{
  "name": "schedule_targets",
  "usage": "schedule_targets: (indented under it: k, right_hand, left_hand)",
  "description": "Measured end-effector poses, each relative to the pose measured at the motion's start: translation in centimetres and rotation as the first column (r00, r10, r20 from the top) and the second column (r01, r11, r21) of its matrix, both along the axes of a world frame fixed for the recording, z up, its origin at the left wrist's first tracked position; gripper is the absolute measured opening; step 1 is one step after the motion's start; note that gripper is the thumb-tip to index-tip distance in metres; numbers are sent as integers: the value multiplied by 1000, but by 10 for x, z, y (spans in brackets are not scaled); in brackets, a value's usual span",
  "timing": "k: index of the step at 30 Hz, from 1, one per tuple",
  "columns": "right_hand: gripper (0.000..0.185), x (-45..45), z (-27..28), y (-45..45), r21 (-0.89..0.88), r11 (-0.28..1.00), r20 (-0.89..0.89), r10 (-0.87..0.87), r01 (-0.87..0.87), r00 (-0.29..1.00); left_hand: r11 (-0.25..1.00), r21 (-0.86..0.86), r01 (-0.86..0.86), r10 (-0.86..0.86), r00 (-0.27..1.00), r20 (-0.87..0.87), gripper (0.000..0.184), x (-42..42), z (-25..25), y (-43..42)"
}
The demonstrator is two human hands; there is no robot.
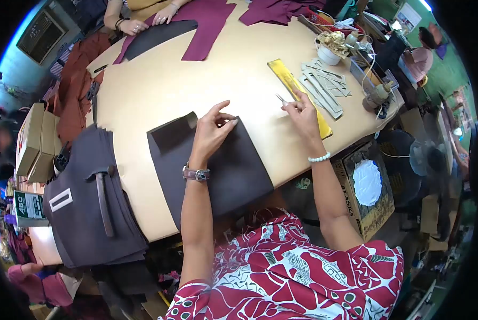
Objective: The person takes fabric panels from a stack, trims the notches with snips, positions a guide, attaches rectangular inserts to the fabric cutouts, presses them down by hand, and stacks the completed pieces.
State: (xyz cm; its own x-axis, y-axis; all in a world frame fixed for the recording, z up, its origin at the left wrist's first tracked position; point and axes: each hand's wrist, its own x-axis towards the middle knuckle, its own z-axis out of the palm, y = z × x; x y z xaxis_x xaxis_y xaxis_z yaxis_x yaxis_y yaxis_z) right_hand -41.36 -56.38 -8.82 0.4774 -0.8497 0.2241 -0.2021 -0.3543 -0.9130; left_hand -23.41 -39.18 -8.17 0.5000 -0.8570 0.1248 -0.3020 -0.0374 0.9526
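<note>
A dark grey fabric piece (233,170) lies at the table's near edge, its far left corner curled up. My left hand (213,130) is over its far edge, thumb and fingers pinched at the far right corner, index finger stretched out. To the right, my right hand (303,114) is closed around small pointed thread snips (282,100), tips pointing up and left; their handles are mostly hidden in my fingers. Just beyond that hand is a long yellow ruler (284,74). Beside the ruler lie several pale pattern templates (324,88).
At left, a hammer (102,197) and a white rectangular frame (61,200) rest on stacked dark fabric (84,240). Across the table (212,80), another person's hands (151,21) touch maroon fabric (201,37). A white pot (329,55) and a tray (364,72) stand at the right edge.
</note>
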Motion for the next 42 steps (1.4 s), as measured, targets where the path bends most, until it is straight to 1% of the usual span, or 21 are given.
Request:
schedule_targets:
  k: [2, 3, 7, 10, 13, 16, 17, 20, 23, 26, 29, 32, 38, 41, 42]
  right_hand:
    - [55, -1, -5, 12, 14, 998, -27, 66, -65, 997]
    - [54, 1, -8, 17, 9, 996, 16, 83, -83, 996]
    - [54, 3, -8, 32, 89, 991, 1, 97, -97, 995]
    - [53, 1, -3, 38, 8, 989, -102, 148, -148, 984]
    - [53, 5, 7, 48, 196, 945, -18, 269, -260, 963]
    - [53, 16, 5, 50, 335, 849, 132, 388, -409, 912]
    - [54, 19, 8, 52, 371, 818, 142, 418, -440, 897]
    - [59, 24, 13, 55, 461, 746, 239, 418, -481, 876]
    - [59, 22, 13, 55, 469, 744, 256, 401, -476, 879]
    - [60, 22, 10, 50, 437, 777, 162, 428, -453, 889]
    - [61, 22, 7, 47, 432, 779, 133, 444, -454, 886]
    - [62, 23, 8, 50, 428, 766, 206, 434, -479, 877]
    - [63, 22, 13, 52, 443, 768, 187, 426, -464, 885]
    - [62, 22, 13, 52, 411, 788, 154, 436, -458, 887]
    - [62, 22, 12, 52, 411, 786, 172, 431, -462, 886]
  left_hand:
    - [1000, 19, 2, -2, 1000, 0, 48, 0, -1, -1]
    - [1000, 12, 7, -7, 1000, -4, 48, 0, -3, -2]
    - [1000, -3, 22, -22, 998, -63, 48, 1, -6, -3]
    - [999, -23, 39, -41, 994, -98, 49, 1, -8, -5]
    - [998, -34, 57, -63, 974, -218, 50, -1, -2, -4]
    - [993, -99, 71, -99, 945, -311, 51, -1, -1, -2]
    - [991, -114, 75, -109, 935, -338, 51, -1, -1, -2]
    - [987, -144, 78, -129, 909, -396, 52, -1, -1, -1]
    - [986, -145, 83, -135, 904, -405, 53, 0, -1, 1]
    - [984, -154, 90, -146, 905, -399, 54, 0, -1, 2]
    - [984, -155, 90, -147, 902, -406, 55, 0, 0, 3]
    - [986, -143, 90, -141, 905, -402, 55, -1, 1, 3]
    - [987, -131, 95, -140, 907, -397, 56, -1, 0, 2]
    - [986, -130, 100, -144, 906, -398, 56, -1, 1, 3]
    - [987, -129, 100, -143, 908, -395, 56, -1, 2, 3]
